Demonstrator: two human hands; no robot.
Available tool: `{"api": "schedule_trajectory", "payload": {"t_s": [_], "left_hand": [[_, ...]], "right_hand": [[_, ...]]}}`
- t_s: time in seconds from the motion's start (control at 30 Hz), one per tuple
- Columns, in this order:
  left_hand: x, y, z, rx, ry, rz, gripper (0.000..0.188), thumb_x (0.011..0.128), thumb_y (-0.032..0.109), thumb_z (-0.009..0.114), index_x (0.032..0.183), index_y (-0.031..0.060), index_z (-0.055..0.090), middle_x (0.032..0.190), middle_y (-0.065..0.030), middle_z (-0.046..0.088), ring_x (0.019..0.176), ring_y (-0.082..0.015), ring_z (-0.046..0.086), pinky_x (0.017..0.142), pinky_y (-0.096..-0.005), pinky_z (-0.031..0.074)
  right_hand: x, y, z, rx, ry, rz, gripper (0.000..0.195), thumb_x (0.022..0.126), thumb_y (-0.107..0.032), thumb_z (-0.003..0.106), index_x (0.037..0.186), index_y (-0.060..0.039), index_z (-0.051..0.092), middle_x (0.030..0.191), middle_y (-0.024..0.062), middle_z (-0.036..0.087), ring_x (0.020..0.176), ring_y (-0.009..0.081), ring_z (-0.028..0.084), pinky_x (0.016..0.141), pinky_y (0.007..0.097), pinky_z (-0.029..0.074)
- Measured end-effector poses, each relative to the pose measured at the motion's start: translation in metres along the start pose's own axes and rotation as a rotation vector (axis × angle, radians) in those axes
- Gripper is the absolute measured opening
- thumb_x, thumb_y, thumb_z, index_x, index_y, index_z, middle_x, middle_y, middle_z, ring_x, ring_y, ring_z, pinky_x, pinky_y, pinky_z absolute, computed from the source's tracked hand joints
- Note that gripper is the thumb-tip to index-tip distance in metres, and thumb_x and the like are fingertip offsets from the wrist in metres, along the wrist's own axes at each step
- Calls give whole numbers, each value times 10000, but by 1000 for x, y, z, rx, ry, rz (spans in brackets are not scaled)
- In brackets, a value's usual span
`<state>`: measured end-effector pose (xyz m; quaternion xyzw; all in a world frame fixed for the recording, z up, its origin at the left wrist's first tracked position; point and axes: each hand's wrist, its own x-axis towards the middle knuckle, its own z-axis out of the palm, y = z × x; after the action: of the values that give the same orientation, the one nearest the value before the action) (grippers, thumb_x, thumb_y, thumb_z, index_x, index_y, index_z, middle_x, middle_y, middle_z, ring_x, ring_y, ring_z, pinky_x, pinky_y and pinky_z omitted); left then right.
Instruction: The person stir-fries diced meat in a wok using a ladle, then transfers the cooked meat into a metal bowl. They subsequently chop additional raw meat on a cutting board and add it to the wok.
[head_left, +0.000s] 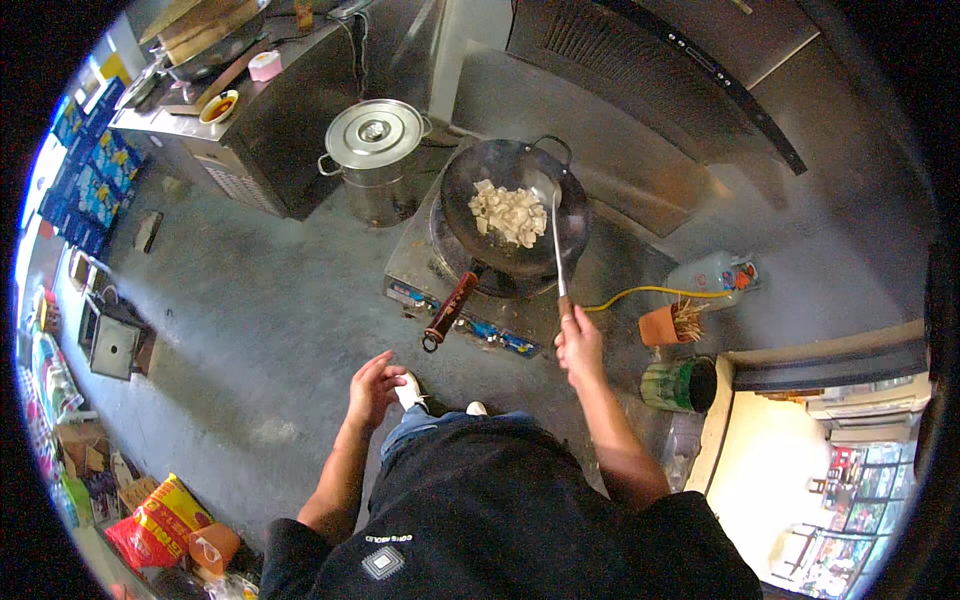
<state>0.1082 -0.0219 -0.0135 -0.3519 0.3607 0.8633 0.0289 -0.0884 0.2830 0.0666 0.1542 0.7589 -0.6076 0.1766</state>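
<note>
A dark wok (469, 161) rests on a gas stove (401, 259), with pale sliced food (508, 214) in its middle. My right hand (580, 346) is closed round the wooden handle of a long metal ladle (558, 247), whose bowl lies inside the wok at the right of the food. My left hand (373, 386) hangs free with its fingers apart and slightly curled. It is below and left of the wok's reddish-brown handle (452, 309), not touching it.
A lidded metal stockpot (375, 133) stands left of the stove, near a steel counter (247, 142) with a small bowl (219, 108). At the right are a gas cylinder (701, 277) with a yellow hose (637, 290), an orange pot of sticks (658, 328) and a green bin (660, 384). A range hood (637, 75) hangs behind.
</note>
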Motion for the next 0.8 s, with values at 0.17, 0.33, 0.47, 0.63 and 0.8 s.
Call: {"api": "schedule_trajectory", "payload": {"t_s": [0.17, 0.33, 0.47, 0.63, 0.8], "left_hand": [[-62, -79, -71, 23, 397, 88, 474, 912, 319, 579, 1301, 62, 495, 858, -46, 680, 691, -148, 639, 504, -273, 432], [-148, -173, -94, 30, 608, 58, 470, 910, 289, 566, 1306, 50, 481, 841, -49, 671, 665, -145, 627, 488, -278, 425], [-222, -268, -95, -143, 772, 22, 475, 902, 238, 567, 1325, 52, 453, 819, -64, 655, 624, -152, 616, 475, -296, 410], [-265, -358, -74, -264, 897, -33, 414, 882, 288, 632, 1229, 70, 575, 889, -45, 686, 633, -86, 614, 499, -245, 436], [-275, -390, -83, -172, 992, 52, 371, 833, 320, 682, 1029, 6, 663, 798, -43, 658, 648, -115, 598, 585, -281, 499]], "right_hand": [[-31, 14, -25, 45, -138, 3, 493, 963, -323, 543, 1392, -96, 458, 631, 19, 533, 448, 79, 453, 375, 257, 370], [35, 20, -25, -610, 64, -523, 484, 945, -270, 523, 1355, -21, 465, 1113, 232, 636, 984, 369, 632, 819, 413, 488], [43, 25, -7, -726, 24, -582, 427, 912, -245, 544, 1310, -96, 516, 998, 226, 652, 892, 416, 623, 760, 480, 490], [12, 12, -7, -875, -321, -785, 367, 868, -179, 536, 1197, -25, 585, 1097, 227, 636, 1000, 387, 605, 847, 453, 467], [130, 56, -44, -805, -96, -372, 548, 967, -459, 371, 1230, -6, 529, 931, 190, 641, 584, 298, 600, 413, 411, 473]]}}
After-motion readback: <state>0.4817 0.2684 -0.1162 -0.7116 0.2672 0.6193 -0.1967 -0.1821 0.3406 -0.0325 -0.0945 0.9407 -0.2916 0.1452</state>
